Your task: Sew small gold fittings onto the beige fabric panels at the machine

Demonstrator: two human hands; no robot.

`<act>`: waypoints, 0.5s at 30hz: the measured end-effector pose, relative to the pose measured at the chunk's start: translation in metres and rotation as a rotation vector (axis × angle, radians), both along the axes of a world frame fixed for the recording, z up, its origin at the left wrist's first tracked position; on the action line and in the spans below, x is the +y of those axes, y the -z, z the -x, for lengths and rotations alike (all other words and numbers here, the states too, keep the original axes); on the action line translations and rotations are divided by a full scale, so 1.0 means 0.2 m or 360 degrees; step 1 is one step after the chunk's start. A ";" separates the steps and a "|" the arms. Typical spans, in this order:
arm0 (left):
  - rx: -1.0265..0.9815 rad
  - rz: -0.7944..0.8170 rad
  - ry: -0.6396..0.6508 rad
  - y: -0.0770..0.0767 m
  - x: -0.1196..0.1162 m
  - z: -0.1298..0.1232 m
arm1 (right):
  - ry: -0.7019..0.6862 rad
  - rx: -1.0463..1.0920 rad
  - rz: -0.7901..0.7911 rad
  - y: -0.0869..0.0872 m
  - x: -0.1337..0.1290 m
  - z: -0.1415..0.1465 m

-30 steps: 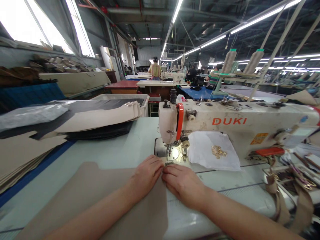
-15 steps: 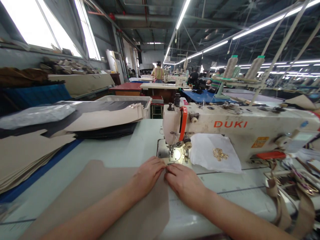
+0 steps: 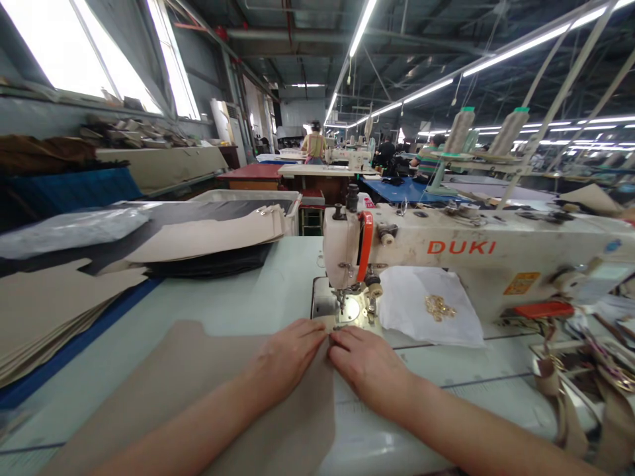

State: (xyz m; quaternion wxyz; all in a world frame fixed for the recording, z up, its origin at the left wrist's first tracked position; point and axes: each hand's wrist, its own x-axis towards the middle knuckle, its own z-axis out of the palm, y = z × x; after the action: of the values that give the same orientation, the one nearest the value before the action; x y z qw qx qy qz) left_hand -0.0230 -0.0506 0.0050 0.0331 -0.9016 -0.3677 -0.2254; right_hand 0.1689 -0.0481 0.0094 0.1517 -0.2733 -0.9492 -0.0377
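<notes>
A large taupe fabric panel (image 3: 223,370) lies on the sewing table, its far corner just in front of the needle plate (image 3: 353,309) of a white sewing machine (image 3: 411,241). My left hand (image 3: 290,354) rests over that corner, fingers together and closed on its edge. Close beside it, my right hand (image 3: 367,363) has its fingers curled and pinched on the same corner from the right. A small tan bit of material (image 3: 329,322) shows between the fingertips. What lies under the fingers is hidden.
To the left are stacks of cut beige panels (image 3: 44,297) and a plastic bag (image 3: 74,231). Gold metal pieces (image 3: 439,308) lie on a white cloth (image 3: 411,317) beneath the machine arm. Brown straps (image 3: 560,403) hang at the right. Other people sit farther back.
My left hand has drawn slightly back and down at the panel corner, leaving more of the small tan bit in sight. The right hand stays nearly in place.
</notes>
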 end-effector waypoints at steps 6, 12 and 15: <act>0.0072 -0.0025 0.0015 0.00 0.02 -0.01 | -0.0070 0.0012 -0.0008 0.01 0.03 -0.02; 0.0040 -0.0082 0.0017 0.03 0.12 -0.06 | -0.0042 -0.0019 -0.0056 0.03 0.12 -0.08; 0.0006 -0.0019 -0.0007 0.03 0.17 -0.08 | -0.0027 -0.0025 -0.0028 0.02 0.15 -0.10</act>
State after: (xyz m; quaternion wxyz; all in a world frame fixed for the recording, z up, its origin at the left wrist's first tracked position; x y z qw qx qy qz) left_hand -0.0068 -0.0164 -0.0017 0.0398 -0.9009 -0.3684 -0.2258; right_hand 0.1881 -0.0173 0.0055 0.1469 -0.2635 -0.9522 -0.0469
